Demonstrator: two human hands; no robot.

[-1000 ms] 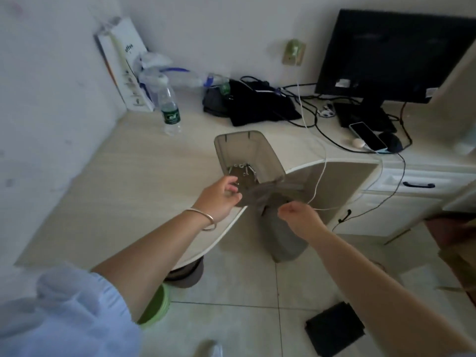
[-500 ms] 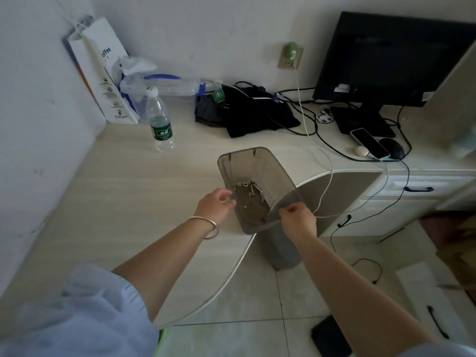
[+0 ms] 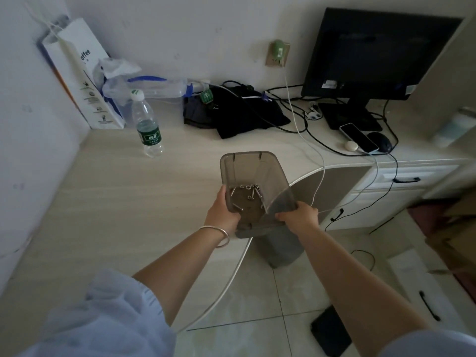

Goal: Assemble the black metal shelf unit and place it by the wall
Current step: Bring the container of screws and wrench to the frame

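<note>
From the head camera, both hands hold a translucent grey plastic bin (image 3: 253, 181) over the near edge of the pale wood-grain desk (image 3: 116, 202). The left hand (image 3: 223, 215) has its fingers curled tight around the bin's left wall, thumb inside. The right hand (image 3: 298, 219) pinches the near right corner, fingers closed on the rim. Small silver screws and nuts (image 3: 248, 191) lie loose on the bin's bottom, perhaps a dozen. A clear plastic water bottle (image 3: 146, 124) stands upright far left.
</note>
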